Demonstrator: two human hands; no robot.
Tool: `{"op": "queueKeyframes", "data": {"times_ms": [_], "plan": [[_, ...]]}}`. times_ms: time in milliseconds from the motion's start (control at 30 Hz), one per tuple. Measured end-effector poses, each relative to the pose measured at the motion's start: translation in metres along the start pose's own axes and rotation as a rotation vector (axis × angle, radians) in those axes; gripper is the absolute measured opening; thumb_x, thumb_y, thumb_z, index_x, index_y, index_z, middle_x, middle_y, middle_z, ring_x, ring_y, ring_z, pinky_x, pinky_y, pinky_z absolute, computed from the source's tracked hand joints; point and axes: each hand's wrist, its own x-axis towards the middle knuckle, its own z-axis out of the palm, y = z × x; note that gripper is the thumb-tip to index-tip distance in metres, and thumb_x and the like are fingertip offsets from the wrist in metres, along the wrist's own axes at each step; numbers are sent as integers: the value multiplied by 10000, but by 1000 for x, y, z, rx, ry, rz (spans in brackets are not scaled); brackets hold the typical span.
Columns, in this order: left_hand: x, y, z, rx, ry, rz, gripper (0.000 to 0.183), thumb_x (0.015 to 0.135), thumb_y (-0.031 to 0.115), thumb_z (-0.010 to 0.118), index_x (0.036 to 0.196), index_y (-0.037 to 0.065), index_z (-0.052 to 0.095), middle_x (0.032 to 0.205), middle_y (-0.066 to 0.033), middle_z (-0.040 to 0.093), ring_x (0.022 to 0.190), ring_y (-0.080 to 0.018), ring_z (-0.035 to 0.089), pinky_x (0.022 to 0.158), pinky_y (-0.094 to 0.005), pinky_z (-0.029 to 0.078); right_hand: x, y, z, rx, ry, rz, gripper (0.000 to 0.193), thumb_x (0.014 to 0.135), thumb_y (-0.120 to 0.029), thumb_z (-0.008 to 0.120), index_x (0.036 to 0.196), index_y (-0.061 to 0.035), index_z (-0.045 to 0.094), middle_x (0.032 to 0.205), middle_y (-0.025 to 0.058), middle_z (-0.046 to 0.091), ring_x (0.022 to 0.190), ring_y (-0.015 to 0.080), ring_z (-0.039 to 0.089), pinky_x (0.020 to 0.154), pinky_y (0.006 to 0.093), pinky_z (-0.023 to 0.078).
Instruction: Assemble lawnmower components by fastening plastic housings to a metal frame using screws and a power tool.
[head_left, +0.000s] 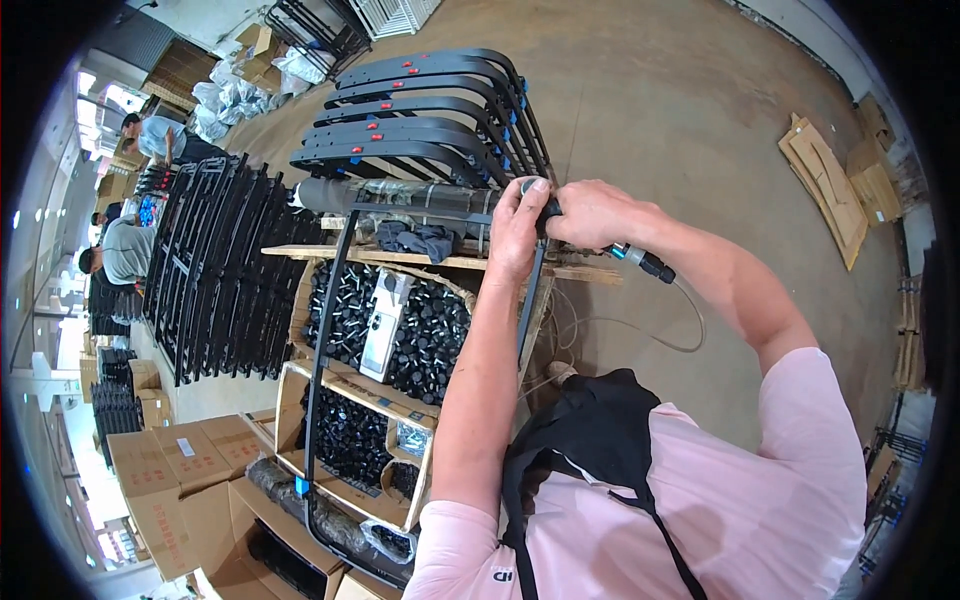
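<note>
My right hand (598, 214) is closed around a black air tool (549, 213), mostly hidden by the fingers. A teal-and-black hose fitting (642, 261) sticks out below that hand. Against the tool is my left hand (517, 228), its fingers bent and pinched at the corner of a black metal tube frame (318, 375). Something small and dark shows at the left fingertips, too covered to name. The frame slants across the bench toward me, its far end by a wrapped padded bar (400, 197). A dark crumpled cloth (418, 240) lies just left of my left forearm.
Open boxes of black knobs with screws (430, 345) stand left of my arms, a phone (383, 325) on top. Finished-looking black frames (420, 110) are stacked beyond the bench. A thin hose (690, 345) loops at right. Cartons (185, 470) sit lower left; people (160, 138) work farther left.
</note>
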Motion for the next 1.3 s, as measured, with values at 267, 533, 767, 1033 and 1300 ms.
{"op": "queueKeyframes", "data": {"times_ms": [267,533,767,1033,1300], "plan": [[-1,-4,-4,79,-2,-4,250,1048,287,685,1150,60,666,1016,23,634,936,-76,559,842,-260,479,6,10,9,-68,-3,-17,392,868,-322,584,860,54,694,778,239,725,799,407,734,769,517,572],[-3,-7,-4,96,-40,-31,234,1053,257,650,1156,50,685,1080,-23,672,1002,-115,590,923,-292,481,6,15,19,-58,32,30,419,885,-342,565,842,37,740,748,195,735,804,359,751,777,493,579],[-4,-8,-8,124,-47,-37,233,1044,257,675,1155,52,681,1025,19,640,951,-82,552,871,-269,477,7,5,12,101,-164,147,295,837,-280,611,784,-12,720,709,141,718,730,275,734,686,423,561],[3,-3,-17,246,-115,-22,270,1055,309,659,1146,57,694,1009,11,676,932,-93,590,847,-276,488,16,6,22,152,-66,167,207,796,-222,656,781,-27,724,744,102,732,695,217,707,641,388,549],[5,0,-14,24,-183,-89,329,1004,363,728,1095,50,695,963,-1,665,888,-108,567,808,-313,496,0,-12,19,235,-20,185,213,763,-203,672,779,5,716,800,119,740,713,218,694,629,389,551]]}}
